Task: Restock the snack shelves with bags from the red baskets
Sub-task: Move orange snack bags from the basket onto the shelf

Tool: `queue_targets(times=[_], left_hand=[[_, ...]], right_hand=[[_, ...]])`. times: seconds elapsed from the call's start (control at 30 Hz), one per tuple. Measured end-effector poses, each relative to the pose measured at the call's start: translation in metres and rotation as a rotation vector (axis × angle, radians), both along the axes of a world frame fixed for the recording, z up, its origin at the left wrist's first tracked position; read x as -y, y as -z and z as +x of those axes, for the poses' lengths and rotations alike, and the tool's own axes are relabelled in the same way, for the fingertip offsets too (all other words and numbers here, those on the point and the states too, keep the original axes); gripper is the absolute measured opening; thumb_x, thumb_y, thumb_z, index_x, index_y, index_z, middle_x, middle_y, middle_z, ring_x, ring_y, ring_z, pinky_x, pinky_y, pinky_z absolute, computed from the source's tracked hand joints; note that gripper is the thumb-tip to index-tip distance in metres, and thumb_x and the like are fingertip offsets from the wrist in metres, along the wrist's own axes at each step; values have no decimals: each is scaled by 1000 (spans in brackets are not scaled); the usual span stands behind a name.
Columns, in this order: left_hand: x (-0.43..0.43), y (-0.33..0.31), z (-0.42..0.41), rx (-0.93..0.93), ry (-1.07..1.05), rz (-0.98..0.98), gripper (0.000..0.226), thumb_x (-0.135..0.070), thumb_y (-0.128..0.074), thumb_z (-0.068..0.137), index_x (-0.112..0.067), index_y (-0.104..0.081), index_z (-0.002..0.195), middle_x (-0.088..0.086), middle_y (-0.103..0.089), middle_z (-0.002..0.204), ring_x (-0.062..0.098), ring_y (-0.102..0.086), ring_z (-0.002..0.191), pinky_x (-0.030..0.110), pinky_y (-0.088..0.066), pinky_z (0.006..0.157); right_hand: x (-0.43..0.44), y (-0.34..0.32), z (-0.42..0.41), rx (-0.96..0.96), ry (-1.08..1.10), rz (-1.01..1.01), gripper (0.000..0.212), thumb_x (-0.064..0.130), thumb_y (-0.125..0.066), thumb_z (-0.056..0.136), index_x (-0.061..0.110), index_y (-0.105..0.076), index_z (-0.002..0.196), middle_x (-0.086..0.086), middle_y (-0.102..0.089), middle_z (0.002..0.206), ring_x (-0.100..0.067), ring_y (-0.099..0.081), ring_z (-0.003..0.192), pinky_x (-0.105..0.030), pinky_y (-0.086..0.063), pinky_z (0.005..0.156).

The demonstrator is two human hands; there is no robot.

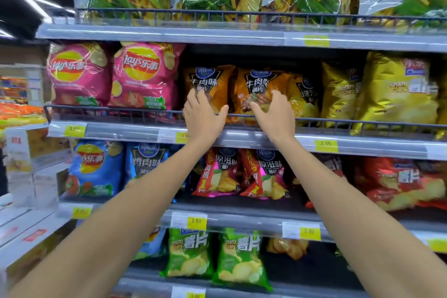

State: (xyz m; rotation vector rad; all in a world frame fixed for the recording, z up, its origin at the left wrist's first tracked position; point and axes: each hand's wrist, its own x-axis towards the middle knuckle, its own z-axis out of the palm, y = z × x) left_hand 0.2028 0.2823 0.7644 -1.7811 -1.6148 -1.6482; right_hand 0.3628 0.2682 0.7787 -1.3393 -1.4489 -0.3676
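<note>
Two bare forearms (135, 201) reach up to the wire rail (145, 113) of the middle shelf. Just above that rail, the left hand (203, 116) lays spread, nearly straight fingers on the left orange bag (212, 82), clasping nothing. The right hand (273, 113) cups loosely over the right orange bag (256, 84), thumb splayed, not pinching. Both bags stand upright behind the rail. Pink bags (142, 75) stand further left along it, gold bags (396, 89) further right, and red bags (225, 172) below it.
</note>
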Motion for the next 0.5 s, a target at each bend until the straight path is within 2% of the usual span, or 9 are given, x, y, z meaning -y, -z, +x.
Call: queue_targets(times=[0.17,0.27,0.33,0.43,0.5], left_hand=[[34,52,12,139,206,84,67,-32,-61,90,-3,-30,143,14,-24,149,29,-24,137,39,-28,111],[53,98,15,210,321,92,51,-22,-63,88,-5,-37,129,10,-33,132,24,-35,121,30,-33,99],[65,135,16,233,388,82,43,-16,-64,85,-6,-40,119,3,-35,117,19,-41,107,30,-38,93],[83,195,14,227,437,-67,40,-16,-64,86,-9,-40,118,-1,-38,112,15,-45,99,26,-39,86],[93,235,10,197,428,-208,38,-17,-62,89,-12,-40,119,1,-42,114,12,-45,94,25,-38,79]], right_hand=[[32,44,-3,3,-122,99,56,35,-55,95,7,-41,140,-8,-47,139,-23,-42,129,-32,-36,104],[48,83,-1,24,-185,157,45,27,-55,95,7,-48,134,-7,-52,131,-21,-49,122,-30,-43,94],[55,114,1,38,-212,180,37,23,-55,93,6,-54,125,-7,-58,119,-23,-55,111,-31,-46,85],[63,170,0,54,-231,150,29,18,-55,88,2,-60,113,-8,-64,106,-21,-59,97,-24,-44,81],[69,212,-4,82,-261,55,26,15,-54,87,2,-63,108,-8,-66,100,-20,-60,91,-19,-41,78]])
